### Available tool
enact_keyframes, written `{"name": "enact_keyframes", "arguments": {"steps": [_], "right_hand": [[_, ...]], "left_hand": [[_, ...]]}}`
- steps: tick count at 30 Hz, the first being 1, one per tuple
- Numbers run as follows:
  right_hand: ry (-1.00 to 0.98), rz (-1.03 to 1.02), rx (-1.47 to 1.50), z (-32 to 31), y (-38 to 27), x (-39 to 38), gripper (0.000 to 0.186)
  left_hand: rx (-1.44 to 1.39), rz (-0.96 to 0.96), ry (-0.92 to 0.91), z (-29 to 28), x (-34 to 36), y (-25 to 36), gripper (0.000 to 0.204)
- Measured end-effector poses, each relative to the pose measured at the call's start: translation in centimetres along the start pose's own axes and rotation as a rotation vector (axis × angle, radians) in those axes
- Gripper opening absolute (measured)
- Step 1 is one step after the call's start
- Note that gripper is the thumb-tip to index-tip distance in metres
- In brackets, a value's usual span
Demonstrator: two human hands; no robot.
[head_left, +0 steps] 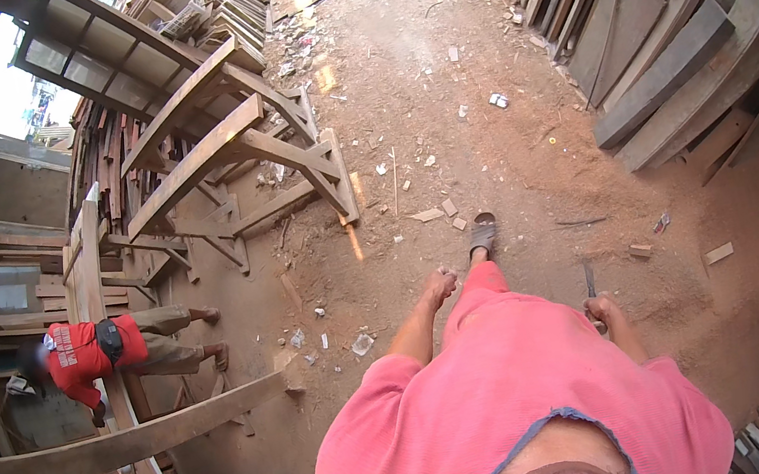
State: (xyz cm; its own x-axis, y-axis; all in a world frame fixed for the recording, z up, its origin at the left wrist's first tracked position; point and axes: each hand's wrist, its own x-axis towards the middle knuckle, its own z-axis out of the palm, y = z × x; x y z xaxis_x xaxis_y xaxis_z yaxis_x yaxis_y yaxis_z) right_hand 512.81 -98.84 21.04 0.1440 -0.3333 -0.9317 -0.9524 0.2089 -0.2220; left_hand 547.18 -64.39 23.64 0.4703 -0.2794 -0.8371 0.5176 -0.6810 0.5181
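Note:
My left hand (442, 284) hangs in front of my body with its fingers curled in. Whatever it may hold is hidden. At my right side, my right hand (602, 308) is wrapped round a narrow tool with a flat dark blade (590, 278). The blade points forward, away from me; its exact kind is too small to tell. Neither hand touches any of the wood around me. Below my left hand, one sandalled foot (482, 231) is on the dusty ground.
Wooden trestles (257, 147) stand ahead on the left. A long beam (130, 435) reaches in from the left edge. There a person in a red shirt (82, 361) bends over planks. Thick boards (666, 75) lean at the right. Wood offcuts (436, 213) and litter dot the ground.

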Motion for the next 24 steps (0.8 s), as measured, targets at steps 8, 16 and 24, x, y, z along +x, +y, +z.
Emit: {"name": "enact_keyframes", "arguments": {"steps": [8,16,24], "right_hand": [[0.033,-0.063,-0.099,-1.6,-6.6,-3.2,0.013],[0.058,-0.225,0.092,-3.1,-17.0,-3.8,0.016],[0.026,-1.040,0.396,-7.3,-23.1,-7.1,0.022]], "left_hand": [[0.696,0.219,-0.056,-1.0,12.1,13.0,0.045],[0.782,0.636,-0.106,-2.9,20.9,34.0,0.040],[0.191,0.624,-0.471,9.8,17.5,41.2,0.022]]}}
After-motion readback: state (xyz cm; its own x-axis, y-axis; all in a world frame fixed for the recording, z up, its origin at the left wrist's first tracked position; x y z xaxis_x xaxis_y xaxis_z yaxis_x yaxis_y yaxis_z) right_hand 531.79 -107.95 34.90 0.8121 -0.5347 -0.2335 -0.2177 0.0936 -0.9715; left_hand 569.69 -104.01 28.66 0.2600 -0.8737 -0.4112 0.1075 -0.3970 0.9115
